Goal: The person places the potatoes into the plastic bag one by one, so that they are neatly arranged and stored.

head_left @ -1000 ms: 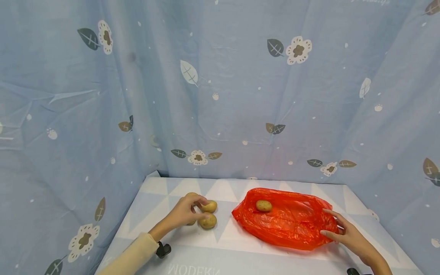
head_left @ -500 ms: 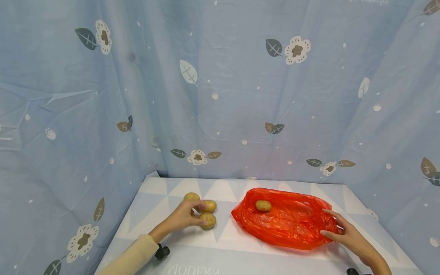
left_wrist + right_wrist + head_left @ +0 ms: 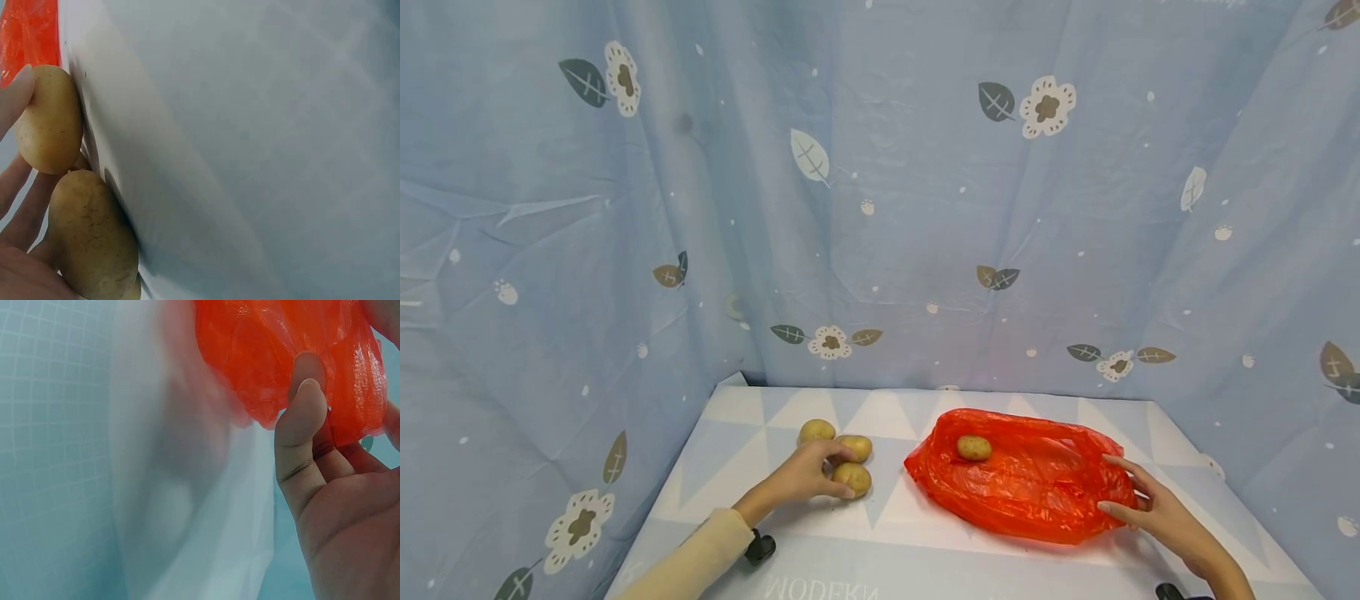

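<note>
In the head view, my left hand point(image 3: 811, 472) bends over a group of potatoes left of centre. Its thumb and fingers grip the front potato point(image 3: 853, 480), thumb on the near side. Behind it lie a middle potato point(image 3: 856, 448) and a back potato point(image 3: 817, 431). Close by the palm, another potato point(image 3: 94, 237) shows in the left wrist view; the hand hides it in the head view. My right hand point(image 3: 1161, 515) pinches the right end of a red plastic bag point(image 3: 1037, 500), spread with its mouth open. One potato point(image 3: 974, 448) rests inside it.
The table point(image 3: 820, 554) wears a cloth of pale triangles. Blue curtains point(image 3: 917, 208) with leaves and flowers rise behind it and at both sides. A black wrist device point(image 3: 760, 547) sits by the left sleeve point(image 3: 700, 550).
My left hand has drawn back slightly, its fingers moving from the middle potato to the front one. More of the back potato now shows. My right hand and the bag stay put.
</note>
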Available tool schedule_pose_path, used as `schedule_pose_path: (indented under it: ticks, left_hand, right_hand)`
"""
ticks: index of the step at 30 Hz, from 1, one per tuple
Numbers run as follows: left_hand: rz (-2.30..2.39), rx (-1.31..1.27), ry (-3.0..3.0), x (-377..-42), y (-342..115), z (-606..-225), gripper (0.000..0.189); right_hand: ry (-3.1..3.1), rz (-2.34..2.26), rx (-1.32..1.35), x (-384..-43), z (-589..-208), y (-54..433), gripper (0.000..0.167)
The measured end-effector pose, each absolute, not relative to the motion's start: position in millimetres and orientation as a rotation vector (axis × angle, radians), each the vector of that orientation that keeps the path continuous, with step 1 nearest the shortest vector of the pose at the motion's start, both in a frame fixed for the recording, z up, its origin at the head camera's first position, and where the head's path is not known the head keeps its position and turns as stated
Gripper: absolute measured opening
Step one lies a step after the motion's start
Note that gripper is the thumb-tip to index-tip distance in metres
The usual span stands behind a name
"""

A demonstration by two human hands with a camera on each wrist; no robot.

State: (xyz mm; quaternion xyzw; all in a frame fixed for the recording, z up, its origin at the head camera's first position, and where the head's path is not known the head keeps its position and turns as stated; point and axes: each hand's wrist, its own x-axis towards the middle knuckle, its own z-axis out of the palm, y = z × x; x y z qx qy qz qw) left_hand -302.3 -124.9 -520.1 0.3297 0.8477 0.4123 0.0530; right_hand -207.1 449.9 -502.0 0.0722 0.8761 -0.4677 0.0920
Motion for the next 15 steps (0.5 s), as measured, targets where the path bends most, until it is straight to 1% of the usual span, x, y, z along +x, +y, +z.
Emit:
schedule_pose_path:
  ticks: [5, 11, 15]
  left_hand:
    - [1.187, 0.991, 2.601, -302.9, -124.2, -521.1, 0.051]
    - [1.118, 1.002, 2.643, -301.6, -122.9, -521.6, 0.054]
    - [1.084, 1.005, 2.677, -301.4, -121.6, -522.4, 0.051]
  right_hand:
    - [2.593, -1.393, 0.205, -208.3, -500.9, 449.2, 0.091]
    - [2.569, -1.419, 0.172, -210.2, -500.5, 449.0, 0.087]
    - [2.572, -1.411, 0.165, -210.7, -500.9, 448.9, 0.086]
